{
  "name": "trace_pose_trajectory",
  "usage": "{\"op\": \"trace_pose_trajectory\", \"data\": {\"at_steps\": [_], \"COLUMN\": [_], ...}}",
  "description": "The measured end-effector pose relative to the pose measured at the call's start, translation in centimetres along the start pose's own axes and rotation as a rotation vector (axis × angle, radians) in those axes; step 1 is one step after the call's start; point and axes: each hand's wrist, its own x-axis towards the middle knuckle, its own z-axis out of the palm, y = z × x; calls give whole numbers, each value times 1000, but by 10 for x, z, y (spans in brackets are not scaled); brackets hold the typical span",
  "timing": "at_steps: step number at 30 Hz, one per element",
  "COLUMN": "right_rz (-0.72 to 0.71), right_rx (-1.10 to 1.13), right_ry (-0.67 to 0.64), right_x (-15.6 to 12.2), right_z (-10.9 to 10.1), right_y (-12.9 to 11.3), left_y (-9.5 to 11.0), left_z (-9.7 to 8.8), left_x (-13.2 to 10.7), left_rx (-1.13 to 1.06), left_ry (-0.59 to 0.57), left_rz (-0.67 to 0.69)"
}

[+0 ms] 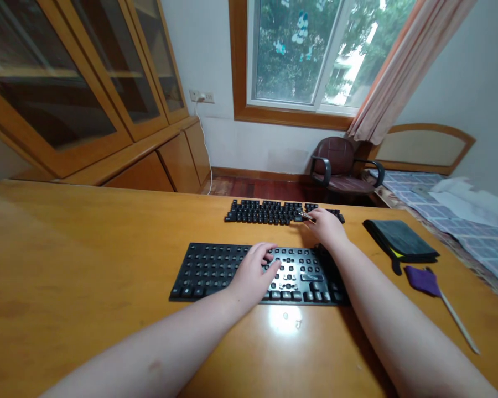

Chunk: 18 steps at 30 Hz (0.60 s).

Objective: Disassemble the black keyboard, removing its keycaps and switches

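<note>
A black keyboard [216, 271] lies on the wooden desk [87, 260] in front of me, with several keycaps off in its middle. My left hand [255, 273] rests on it, fingers bent down onto the bared part. Behind it, loose black keycaps [265, 211] are laid out in rows. My right hand [326, 225] reaches to the right end of those rows, its fingers pinched on a small metal tool [306, 216] beside a keycap.
A folded black cloth or case [400, 240] lies at the right of the desk, with a purple-headed tool [429, 284] on a pale stick in front of it. Beyond the desk are a brown armchair [340, 166], a bed [452, 210], wooden cabinets [108, 94] and a window.
</note>
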Motion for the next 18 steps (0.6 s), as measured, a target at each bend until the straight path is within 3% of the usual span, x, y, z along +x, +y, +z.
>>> {"op": "trace_pose_trajectory", "data": {"at_steps": [5, 18], "right_rz": [52, 97], "right_rx": [-28, -49], "right_ry": [-57, -95], "right_x": [-3, 2], "right_z": [14, 19], "right_y": [4, 3], "left_y": [3, 4], "left_z": [-1, -1], "left_x": [0, -1], "left_rx": [16, 40], "left_ry": [-12, -30], "left_rz": [10, 24]}}
